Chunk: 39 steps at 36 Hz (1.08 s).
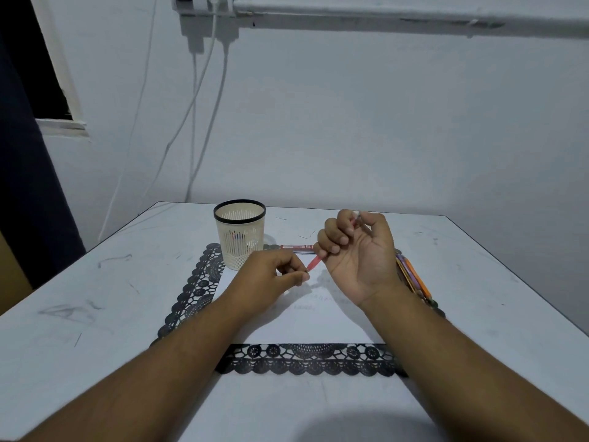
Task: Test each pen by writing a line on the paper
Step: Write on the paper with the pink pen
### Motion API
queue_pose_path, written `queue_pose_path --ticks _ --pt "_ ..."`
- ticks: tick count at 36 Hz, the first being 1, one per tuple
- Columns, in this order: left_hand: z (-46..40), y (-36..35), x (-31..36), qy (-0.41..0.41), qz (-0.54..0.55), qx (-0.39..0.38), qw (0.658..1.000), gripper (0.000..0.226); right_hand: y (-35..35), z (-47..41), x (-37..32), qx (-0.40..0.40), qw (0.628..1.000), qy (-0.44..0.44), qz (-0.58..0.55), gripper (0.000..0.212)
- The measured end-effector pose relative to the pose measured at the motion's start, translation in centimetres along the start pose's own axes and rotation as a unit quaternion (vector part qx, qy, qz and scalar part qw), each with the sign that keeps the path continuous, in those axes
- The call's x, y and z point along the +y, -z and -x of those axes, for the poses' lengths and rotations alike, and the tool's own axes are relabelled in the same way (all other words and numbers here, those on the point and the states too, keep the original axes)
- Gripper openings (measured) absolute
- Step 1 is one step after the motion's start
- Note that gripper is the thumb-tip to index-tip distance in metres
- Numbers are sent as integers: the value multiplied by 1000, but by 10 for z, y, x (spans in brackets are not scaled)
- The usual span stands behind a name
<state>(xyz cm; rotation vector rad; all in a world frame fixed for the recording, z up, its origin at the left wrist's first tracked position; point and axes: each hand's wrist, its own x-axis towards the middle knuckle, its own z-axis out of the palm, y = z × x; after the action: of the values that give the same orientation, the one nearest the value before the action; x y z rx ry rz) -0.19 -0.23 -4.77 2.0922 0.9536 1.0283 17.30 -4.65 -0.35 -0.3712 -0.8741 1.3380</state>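
Note:
My right hand (358,256) is raised palm-up above the white paper (318,323), its fingers curled round a red pen (314,262) that slants down to the left. My left hand (274,279) pinches the lower end of that pen with thumb and fingertips. Faint scribbled lines show on the paper under my hands. Several more pens (412,274) lie in a bunch at the paper's right edge, partly behind my right wrist. Another red pen (294,247) lies flat beyond the paper.
A cream mesh pen holder (239,234) with a black rim stands at the paper's far left corner, pens showing inside. A black lace placemat (306,360) lies under the paper on the white table (95,298). Cables hang down the wall behind.

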Motion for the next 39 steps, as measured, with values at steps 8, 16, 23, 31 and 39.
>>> queue_pose_path --ticks 8,16,23,31,39 --pt "0 -1 -1 3 2 -8 1000 8 2 0 -2 -14 1000 -5 3 29" --pt "2 -1 2 -6 9 -16 1000 14 3 0 -3 -22 1000 -13 10 29" --pt "3 0 3 -10 16 -19 1000 13 4 0 -5 -26 999 -18 8 29" --pt "3 0 4 -14 14 -23 1000 13 5 0 -6 -34 999 -25 9 28" --pt "3 -2 3 -7 7 -18 1000 10 -2 0 -5 10 999 -21 26 22"
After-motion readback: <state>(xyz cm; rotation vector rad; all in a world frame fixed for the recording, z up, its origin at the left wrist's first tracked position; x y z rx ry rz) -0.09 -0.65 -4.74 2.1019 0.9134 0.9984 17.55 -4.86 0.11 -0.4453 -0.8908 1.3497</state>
